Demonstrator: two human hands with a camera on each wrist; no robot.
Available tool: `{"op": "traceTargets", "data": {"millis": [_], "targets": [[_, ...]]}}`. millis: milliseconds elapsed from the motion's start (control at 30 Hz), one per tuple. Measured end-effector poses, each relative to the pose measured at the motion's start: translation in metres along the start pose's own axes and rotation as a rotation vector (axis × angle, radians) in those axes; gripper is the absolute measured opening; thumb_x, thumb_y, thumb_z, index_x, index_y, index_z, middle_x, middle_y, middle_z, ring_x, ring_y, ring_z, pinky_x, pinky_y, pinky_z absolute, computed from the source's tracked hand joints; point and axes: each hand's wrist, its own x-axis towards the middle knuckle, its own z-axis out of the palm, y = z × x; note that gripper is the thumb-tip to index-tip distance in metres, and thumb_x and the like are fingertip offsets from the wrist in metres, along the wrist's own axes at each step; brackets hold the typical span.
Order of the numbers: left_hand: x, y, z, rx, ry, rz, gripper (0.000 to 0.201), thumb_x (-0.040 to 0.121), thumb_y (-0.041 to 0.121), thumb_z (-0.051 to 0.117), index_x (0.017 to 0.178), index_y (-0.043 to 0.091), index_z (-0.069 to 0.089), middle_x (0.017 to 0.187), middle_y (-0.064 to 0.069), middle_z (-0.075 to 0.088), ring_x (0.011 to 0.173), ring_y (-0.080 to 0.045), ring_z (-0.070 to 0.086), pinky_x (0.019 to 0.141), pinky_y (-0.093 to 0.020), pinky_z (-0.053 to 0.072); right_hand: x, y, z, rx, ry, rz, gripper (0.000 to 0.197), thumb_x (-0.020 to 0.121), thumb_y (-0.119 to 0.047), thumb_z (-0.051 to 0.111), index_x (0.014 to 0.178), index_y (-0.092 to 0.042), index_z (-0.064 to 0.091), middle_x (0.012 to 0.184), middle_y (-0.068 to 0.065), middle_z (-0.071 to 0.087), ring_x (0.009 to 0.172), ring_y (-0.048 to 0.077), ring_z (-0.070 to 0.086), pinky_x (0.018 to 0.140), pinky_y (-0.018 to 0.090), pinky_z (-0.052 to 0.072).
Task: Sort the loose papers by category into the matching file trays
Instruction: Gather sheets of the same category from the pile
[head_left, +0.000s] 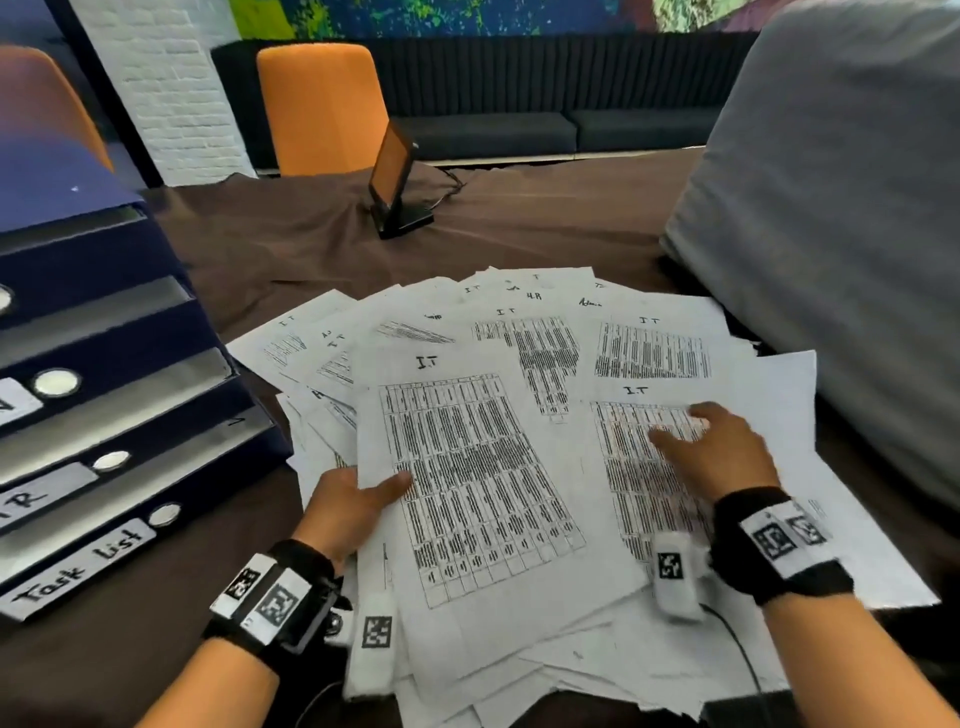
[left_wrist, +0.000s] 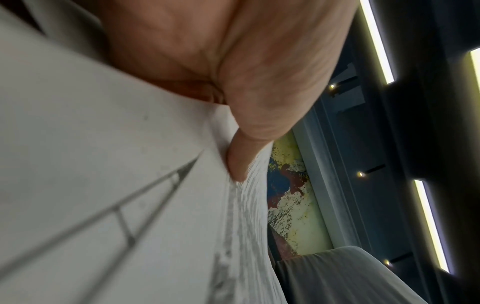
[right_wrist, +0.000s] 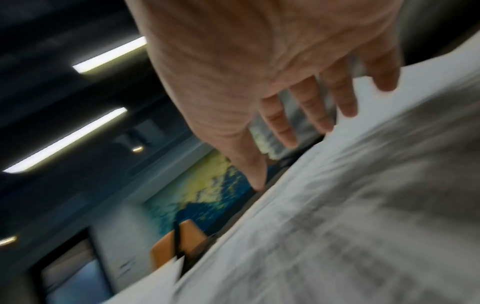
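Note:
A loose spread of white printed sheets (head_left: 545, 322) covers the brown table in front of me; most carry a handwritten "I.T" heading. My left hand (head_left: 358, 493) pinches the left edge of the top I.T sheet (head_left: 467, 483), thumb on top (left_wrist: 237, 162), fingers hidden under the paper (left_wrist: 103, 164). My right hand (head_left: 711, 447) hovers with straight, spread fingers (right_wrist: 311, 107) over another I.T sheet (head_left: 644, 467) to the right, holding nothing. A stack of dark blue file trays (head_left: 104, 395) stands at the left, with labels reading "Task List" (head_left: 78, 571) and one ending in "R".
A grey cushion (head_left: 841, 234) crowds the right side of the table. A small screen on a black stand (head_left: 397, 182) sits at the back centre. Orange chairs (head_left: 322, 109) stand behind the table, before a dark sofa.

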Motion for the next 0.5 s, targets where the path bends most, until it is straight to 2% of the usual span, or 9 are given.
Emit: {"op": "traceTargets", "data": {"millis": [67, 100, 167, 233, 300, 367, 433, 500], "targets": [[-0.001, 0.000, 0.000, -0.005, -0.018, -0.015, 0.019, 0.087, 0.013, 0.075, 0.105, 0.008, 0.073, 0.098, -0.009, 0.078, 0.091, -0.029, 0.075, 0.087, -0.044, 0.058, 0.012, 0.021, -0.007, -0.127, -0.049, 0.115, 0.083, 0.071, -0.056, 0.079, 0.139, -0.020, 0.046, 0.138, 0.014, 0.054, 0.127, 0.039, 0.049, 0.107, 0.052, 0.040], [-0.002, 0.000, 0.000, -0.003, -0.023, -0.018, 0.019, 0.086, 0.011, 0.075, 0.105, 0.007, 0.073, 0.098, -0.010, 0.078, 0.092, -0.029, 0.075, 0.088, -0.045, 0.058, 0.016, 0.028, -0.009, -0.145, -0.071, 0.146, 0.088, 0.067, -0.057, 0.081, 0.137, -0.020, 0.044, 0.137, 0.015, 0.054, 0.127, 0.040, 0.048, 0.107, 0.054, 0.039], [-0.001, -0.001, -0.001, -0.001, -0.022, -0.023, 0.020, 0.086, 0.011, 0.076, 0.105, 0.007, 0.073, 0.098, -0.010, 0.077, 0.092, -0.030, 0.075, 0.089, -0.046, 0.058, 0.020, 0.033, -0.012, -0.175, -0.088, 0.163, 0.098, 0.060, -0.058, 0.085, 0.138, -0.018, 0.040, 0.136, 0.016, 0.054, 0.128, 0.041, 0.046, 0.107, 0.055, 0.038], [0.000, -0.002, -0.001, -0.008, -0.025, -0.031, 0.021, 0.086, 0.011, 0.076, 0.106, 0.007, 0.073, 0.100, -0.010, 0.077, 0.093, -0.031, 0.074, 0.091, -0.050, 0.057, 0.020, 0.032, -0.014, -0.196, -0.081, 0.184, 0.112, 0.056, -0.056, 0.089, 0.145, -0.018, 0.032, 0.140, 0.018, 0.049, 0.131, 0.042, 0.043, 0.107, 0.056, 0.038], [0.001, -0.002, -0.002, -0.022, -0.030, -0.039, 0.023, 0.086, 0.011, 0.076, 0.108, 0.008, 0.073, 0.102, -0.011, 0.077, 0.095, -0.031, 0.074, 0.094, -0.052, 0.055, 0.017, 0.030, -0.016, -0.151, -0.047, 0.203, 0.114, 0.057, -0.046, 0.093, 0.146, -0.017, 0.029, 0.139, 0.020, 0.048, 0.128, 0.041, 0.047, 0.105, 0.055, 0.041], [0.000, -0.002, -0.003, -0.041, -0.039, -0.042, 0.025, 0.086, 0.012, 0.076, 0.110, 0.008, 0.072, 0.105, -0.011, 0.076, 0.098, -0.032, 0.073, 0.095, -0.054, 0.054, 0.015, 0.029, -0.021, -0.062, 0.023, 0.194, 0.092, 0.067, -0.025, 0.088, 0.139, -0.010, 0.033, 0.131, 0.024, 0.053, 0.119, 0.042, 0.054, 0.099, 0.049, 0.046], [0.001, -0.002, -0.003, -0.056, -0.043, -0.048, 0.027, 0.086, 0.013, 0.076, 0.111, 0.008, 0.072, 0.106, -0.012, 0.076, 0.099, -0.033, 0.073, 0.096, -0.055, 0.053, 0.014, 0.027, -0.030, -0.030, 0.092, 0.179, 0.057, 0.078, -0.012, 0.075, 0.127, -0.006, 0.045, 0.120, 0.025, 0.059, 0.110, 0.042, 0.058, 0.091, 0.043, 0.047], [0.003, -0.002, -0.003, -0.081, -0.027, -0.066, 0.026, 0.087, 0.014, 0.075, 0.112, 0.007, 0.070, 0.105, -0.014, 0.076, 0.099, -0.035, 0.072, 0.096, -0.056, 0.053, 0.012, 0.024, -0.043, -0.026, 0.135, 0.119, 0.022, 0.081, -0.007, 0.066, 0.103, -0.005, 0.061, 0.099, 0.021, 0.063, 0.091, 0.039, 0.059, 0.077, 0.037, 0.047]]}}
